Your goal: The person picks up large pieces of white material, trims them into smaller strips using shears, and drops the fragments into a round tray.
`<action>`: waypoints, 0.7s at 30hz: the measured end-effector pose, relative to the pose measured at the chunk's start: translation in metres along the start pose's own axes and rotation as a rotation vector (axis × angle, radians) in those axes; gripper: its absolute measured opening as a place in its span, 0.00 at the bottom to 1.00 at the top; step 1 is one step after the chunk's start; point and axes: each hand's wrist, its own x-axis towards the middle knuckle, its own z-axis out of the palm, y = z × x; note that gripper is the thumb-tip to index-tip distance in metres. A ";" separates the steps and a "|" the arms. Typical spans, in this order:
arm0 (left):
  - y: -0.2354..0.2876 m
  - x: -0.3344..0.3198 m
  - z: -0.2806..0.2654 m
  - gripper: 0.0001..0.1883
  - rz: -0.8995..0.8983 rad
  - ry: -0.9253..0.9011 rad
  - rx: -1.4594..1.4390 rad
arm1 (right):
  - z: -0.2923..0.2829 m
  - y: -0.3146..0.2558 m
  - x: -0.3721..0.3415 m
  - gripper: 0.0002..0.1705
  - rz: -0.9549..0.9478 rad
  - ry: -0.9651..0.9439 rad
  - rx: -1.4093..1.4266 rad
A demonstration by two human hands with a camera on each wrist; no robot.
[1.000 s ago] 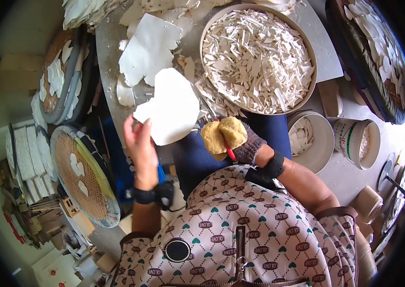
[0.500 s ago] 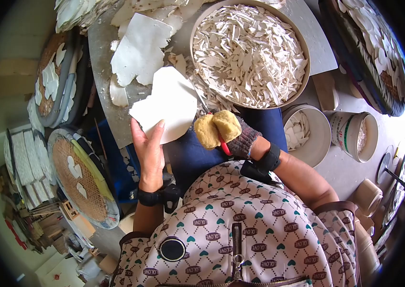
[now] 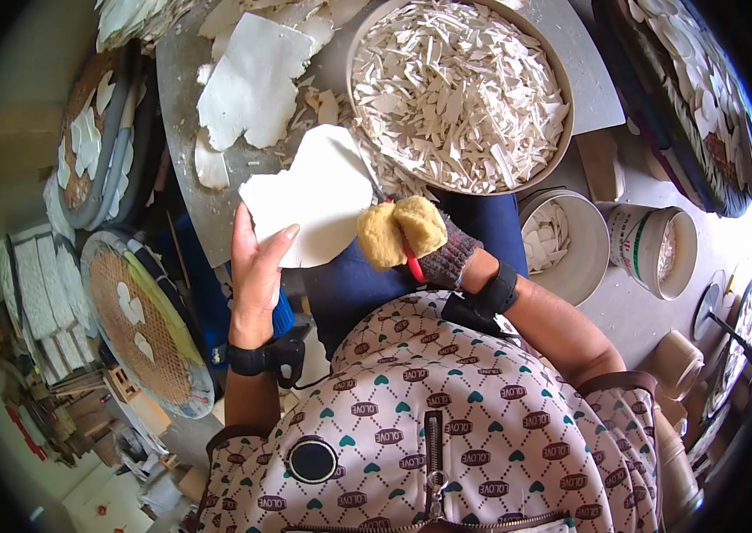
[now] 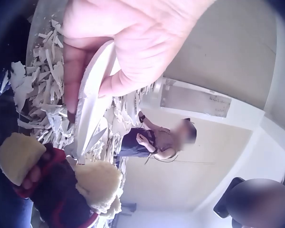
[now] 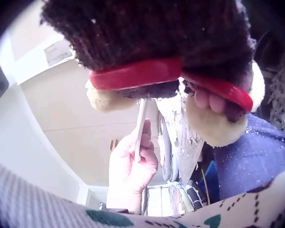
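Observation:
My bare left hand point(image 3: 256, 280) holds a flat white sheet point(image 3: 314, 195) by its lower left edge, thumb on top and fingers beneath. In the left wrist view the sheet point(image 4: 92, 95) is edge-on between thumb and fingers. My right hand point(image 3: 449, 256), in a dark knitted glove with bare fingertips, grips scissors with red handles point(image 3: 413, 261). Yellow foam pads point(image 3: 379, 236) wrap around the fingers at the handles. The blades point(image 4: 96, 140) point at the sheet's right edge and partly disappear behind it.
A round tray point(image 3: 569, 124) heaped with white scraps stands on the metal table point(image 3: 182, 182). Larger pale sheets point(image 3: 251, 80) lie left of it. Buckets point(image 3: 591, 258) sit on the floor at right, and woven racks point(image 3: 109, 311) at left. Another person point(image 4: 156, 142) stands across the room.
The left fingers, earlier loosely spread at the sheet's lower edge, have closed on it, with the thumb over its face. The sheet has turned slightly. My right hand keeps its grip on the scissors.

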 end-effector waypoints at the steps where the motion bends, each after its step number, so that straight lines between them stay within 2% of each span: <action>1: 0.000 0.000 -0.002 0.29 -0.026 -0.023 0.005 | 0.000 0.002 -0.003 0.12 0.005 -0.012 -0.034; 6: 0.004 0.007 -0.019 0.31 -0.118 -0.097 0.035 | -0.006 -0.010 -0.009 0.13 0.202 -0.090 0.037; 9: 0.007 0.011 -0.023 0.32 -0.097 -0.104 0.046 | -0.006 -0.016 -0.009 0.11 0.266 -0.033 0.172; 11: 0.010 0.013 -0.025 0.32 -0.084 -0.105 0.047 | -0.006 -0.019 -0.006 0.12 0.179 -0.056 0.143; 12: 0.014 0.014 -0.024 0.33 -0.085 -0.111 0.043 | -0.006 -0.015 -0.007 0.12 0.206 -0.048 0.224; 14: 0.018 0.016 -0.026 0.32 -0.081 -0.135 0.059 | -0.001 -0.004 -0.009 0.13 0.429 0.020 0.794; 15: 0.019 0.018 -0.028 0.32 -0.076 -0.156 0.079 | 0.000 -0.003 -0.010 0.13 0.526 0.062 0.978; 17: 0.020 0.018 -0.030 0.31 -0.087 -0.190 0.095 | -0.005 -0.006 -0.012 0.12 0.520 -0.018 0.976; 19: 0.027 0.020 -0.034 0.30 -0.112 -0.220 0.094 | -0.008 -0.038 -0.004 0.12 0.446 -0.093 0.803; 21: 0.029 0.019 -0.038 0.31 -0.153 -0.244 0.118 | -0.010 -0.025 -0.012 0.12 0.436 -0.114 0.510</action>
